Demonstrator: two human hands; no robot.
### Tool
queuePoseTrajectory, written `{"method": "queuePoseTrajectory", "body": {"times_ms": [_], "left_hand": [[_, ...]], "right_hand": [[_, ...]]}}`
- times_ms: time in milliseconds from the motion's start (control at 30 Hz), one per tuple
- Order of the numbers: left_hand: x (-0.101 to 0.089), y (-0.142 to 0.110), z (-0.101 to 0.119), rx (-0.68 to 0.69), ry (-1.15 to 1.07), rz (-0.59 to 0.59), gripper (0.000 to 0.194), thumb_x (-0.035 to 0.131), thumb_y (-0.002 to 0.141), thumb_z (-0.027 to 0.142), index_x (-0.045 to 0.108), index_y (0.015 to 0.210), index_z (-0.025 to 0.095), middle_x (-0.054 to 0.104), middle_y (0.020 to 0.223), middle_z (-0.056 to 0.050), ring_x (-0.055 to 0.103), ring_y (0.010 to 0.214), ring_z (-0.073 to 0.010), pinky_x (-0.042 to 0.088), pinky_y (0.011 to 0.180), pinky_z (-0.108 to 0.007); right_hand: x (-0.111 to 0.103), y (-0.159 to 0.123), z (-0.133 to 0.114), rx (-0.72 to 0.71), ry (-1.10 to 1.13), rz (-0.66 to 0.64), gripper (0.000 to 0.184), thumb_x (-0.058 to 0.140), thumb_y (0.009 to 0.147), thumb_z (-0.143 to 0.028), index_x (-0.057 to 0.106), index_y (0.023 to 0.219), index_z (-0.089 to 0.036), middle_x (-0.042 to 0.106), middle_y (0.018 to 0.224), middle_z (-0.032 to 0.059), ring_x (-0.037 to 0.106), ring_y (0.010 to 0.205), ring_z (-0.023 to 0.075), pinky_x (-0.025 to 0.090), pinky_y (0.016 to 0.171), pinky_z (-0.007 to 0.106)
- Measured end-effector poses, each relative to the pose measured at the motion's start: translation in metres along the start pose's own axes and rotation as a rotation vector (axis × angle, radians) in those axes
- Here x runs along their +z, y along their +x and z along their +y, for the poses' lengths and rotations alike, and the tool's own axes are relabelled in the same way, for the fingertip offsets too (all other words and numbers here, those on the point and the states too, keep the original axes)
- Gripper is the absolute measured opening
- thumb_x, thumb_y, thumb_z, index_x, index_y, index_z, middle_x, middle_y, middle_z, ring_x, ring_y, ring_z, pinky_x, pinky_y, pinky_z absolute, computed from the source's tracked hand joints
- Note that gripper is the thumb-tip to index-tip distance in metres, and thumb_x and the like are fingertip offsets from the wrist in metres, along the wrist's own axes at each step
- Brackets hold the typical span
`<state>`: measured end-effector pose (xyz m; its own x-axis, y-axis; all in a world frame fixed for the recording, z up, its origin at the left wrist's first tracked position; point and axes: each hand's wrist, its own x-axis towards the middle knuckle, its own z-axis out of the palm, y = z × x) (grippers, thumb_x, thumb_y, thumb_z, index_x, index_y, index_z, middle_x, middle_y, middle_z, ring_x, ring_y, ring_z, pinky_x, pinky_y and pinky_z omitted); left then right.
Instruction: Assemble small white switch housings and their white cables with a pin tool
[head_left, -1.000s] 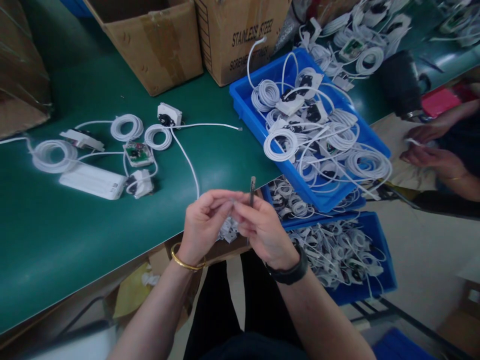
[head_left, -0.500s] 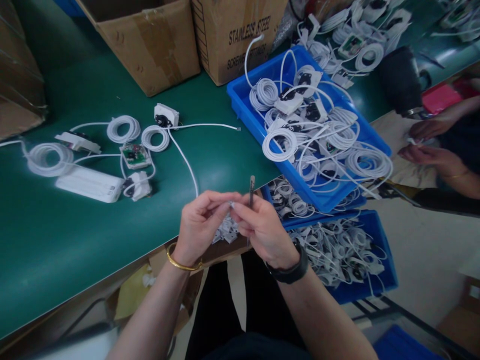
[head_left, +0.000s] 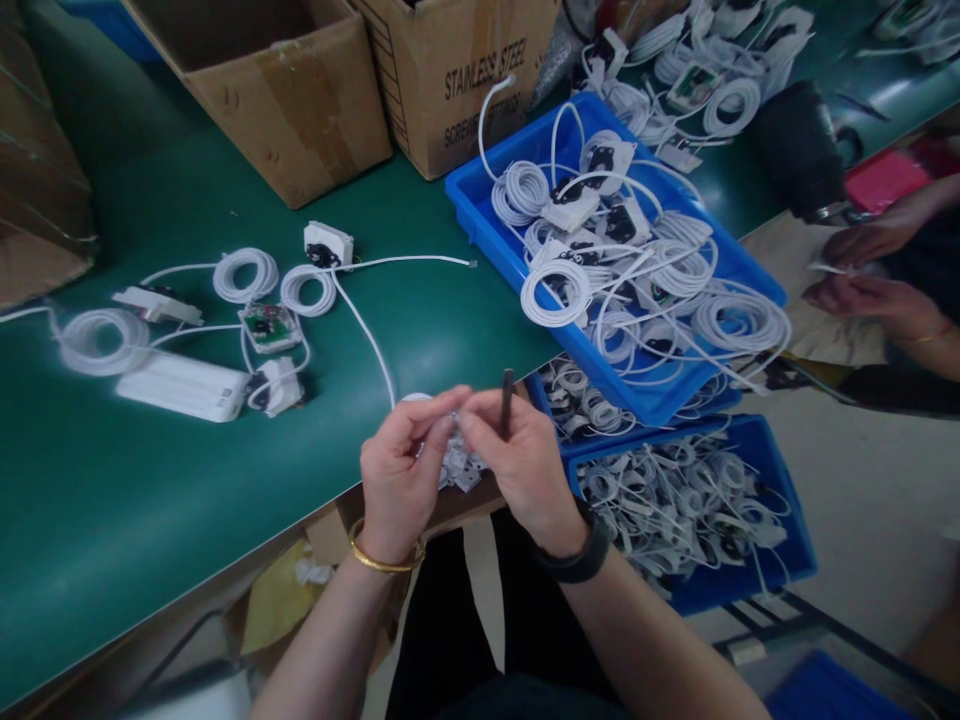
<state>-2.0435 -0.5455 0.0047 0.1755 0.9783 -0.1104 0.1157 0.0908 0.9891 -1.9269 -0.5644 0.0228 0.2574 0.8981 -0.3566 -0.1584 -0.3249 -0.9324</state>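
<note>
Just above the table's front edge, my left hand and my right hand meet fingertip to fingertip. Both are closed in a pinch on a small pale piece, too small to identify and mostly covered by fingers. A thin dark tool also sticks up from my right hand, its kind unclear. A white cable runs from a black-and-white device down behind my left fingers; its end is hidden. Behind and below my hands lies a heap of small white parts.
Coiled cables and a white case lie on the green table. A blue bin of cabled devices overhangs its edge, with another filled bin below. Cardboard boxes stand behind. A co-worker's hands are at right.
My hands have shifted slightly left and remain pinched together. The tool has turned a little in my right hand. More of the white heap shows between them, and the view has shifted slightly.
</note>
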Motion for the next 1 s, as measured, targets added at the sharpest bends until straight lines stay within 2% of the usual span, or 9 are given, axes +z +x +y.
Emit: {"method": "queuePoseTrajectory", "body": {"times_ms": [133,267,400,600,733,800,1000], "left_hand": [[0.004,-0.002,-0.002,0.028,0.067,0.035,0.017,0.061,0.084,0.018,0.064,0.100,0.022,0.072,0.105,-0.003,0.068,0.095,-0.0149,0.055,0.087,-0.028],[0.006,-0.002,-0.003,0.027,0.076,0.035,0.016,0.060,0.084,0.019,0.064,0.100,0.022,0.072,0.105,-0.003,0.068,0.096,-0.0154,0.055,0.087,-0.028],[0.005,0.000,-0.001,0.002,0.102,0.019,0.017,0.060,0.085,0.020,0.064,0.102,0.021,0.071,0.106,-0.005,0.068,0.096,-0.0164,0.053,0.089,-0.030],[0.003,0.004,0.003,-0.033,0.067,-0.053,0.017,0.058,0.086,0.020,0.064,0.103,0.021,0.070,0.107,-0.004,0.067,0.097,-0.0149,0.053,0.086,-0.026],[0.004,0.007,0.004,-0.067,0.055,-0.084,0.019,0.056,0.087,0.020,0.063,0.105,0.021,0.069,0.111,-0.004,0.066,0.099,-0.0150,0.052,0.089,-0.027],[0.006,0.008,0.004,-0.073,0.045,-0.100,0.019,0.055,0.087,0.021,0.063,0.105,0.021,0.069,0.111,-0.004,0.066,0.099,-0.0153,0.052,0.090,-0.027],[0.009,0.009,0.005,-0.048,0.085,-0.110,0.021,0.055,0.087,0.021,0.063,0.106,0.021,0.070,0.109,-0.004,0.067,0.096,-0.0148,0.052,0.087,-0.027]], "right_hand": [[0.001,-0.003,-0.003,-0.060,-0.174,0.046,0.009,0.055,0.081,-0.021,0.057,0.073,-0.018,0.051,0.062,-0.0045,0.046,0.056,0.0092,0.037,0.052,0.022],[0.000,-0.003,-0.003,-0.048,-0.242,0.037,0.006,0.054,0.081,-0.020,0.056,0.075,-0.018,0.055,0.067,-0.0031,0.050,0.060,0.0104,0.040,0.056,0.022],[-0.004,-0.001,-0.003,-0.018,-0.195,-0.010,0.005,0.056,0.080,-0.020,0.059,0.078,-0.017,0.059,0.072,-0.0006,0.054,0.065,0.0127,0.043,0.061,0.025],[-0.007,0.003,-0.002,0.051,-0.087,-0.026,0.012,0.058,0.080,-0.020,0.058,0.068,-0.018,0.056,0.062,-0.0025,0.049,0.057,0.0106,0.038,0.056,0.025],[-0.007,0.003,0.002,0.115,0.038,-0.032,0.004,0.060,0.080,-0.019,0.056,0.078,-0.019,0.057,0.062,-0.0039,0.046,0.052,0.0086,0.034,0.050,0.023],[-0.007,0.003,0.004,0.129,0.092,-0.034,0.007,0.060,0.080,-0.020,0.053,0.081,-0.020,0.057,0.061,-0.0047,0.045,0.050,0.0079,0.033,0.048,0.022],[-0.010,0.003,0.005,0.125,0.180,-0.042,0.011,0.060,0.080,-0.019,0.049,0.078,-0.020,0.058,0.062,-0.0049,0.044,0.049,0.0070,0.031,0.047,0.021]]}}
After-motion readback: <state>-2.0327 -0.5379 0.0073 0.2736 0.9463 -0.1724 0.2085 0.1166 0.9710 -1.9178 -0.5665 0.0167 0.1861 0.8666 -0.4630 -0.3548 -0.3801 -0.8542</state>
